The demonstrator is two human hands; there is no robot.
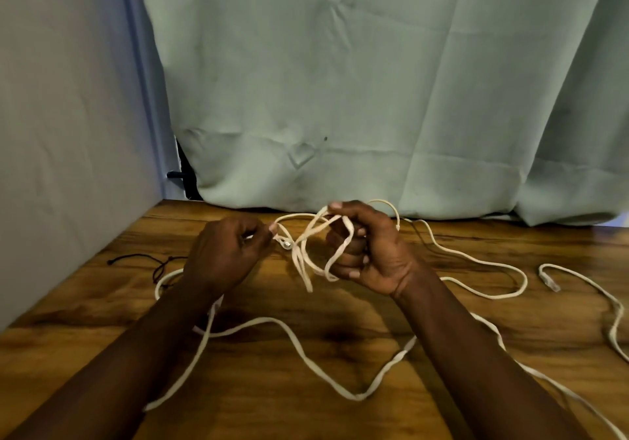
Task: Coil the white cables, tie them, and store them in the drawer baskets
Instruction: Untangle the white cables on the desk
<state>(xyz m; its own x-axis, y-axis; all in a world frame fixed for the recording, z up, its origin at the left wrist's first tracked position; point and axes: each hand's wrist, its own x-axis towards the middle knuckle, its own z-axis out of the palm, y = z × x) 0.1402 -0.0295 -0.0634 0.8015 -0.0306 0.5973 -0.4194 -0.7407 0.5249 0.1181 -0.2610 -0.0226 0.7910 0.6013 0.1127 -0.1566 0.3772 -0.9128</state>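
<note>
Your right hand (367,252) is raised just above the brown wood-grain table (102,337) with the palm turned toward you. Its grip is closed: the fingers are curled and the thumb is laid over the top of several loose loops of the flat white cable (340,252). Those loops cross your fingers and hang down on the hand's left side, the lowest of them dangling close to the table between your two hands. Your left hand (221,255) is near it on the left, and its grip is a narrow pinch, thumb and fingertips closed on the same cable close to its end. The small clear plug (287,244) at that end hangs just past your left fingertips, in the gap between the hands. From behind your right hand the cable runs off to the right across the table in slack curves and doubles back toward your right wrist. More of it lies in front of you, a long wavy run from under your left forearm to under your right forearm, and another arc shows beside your left wrist. Far to the right a second clear plug (549,279) lies on the table, well apart from both hands, with its white lead wandering to the right edge; you cannot tell whether it belongs to the same cable. A thin black cord (149,261) lies on the table left of your left hand. A pale green cloth (374,82) hangs behind the table, with a grey wall panel (68,133) at the left.
</note>
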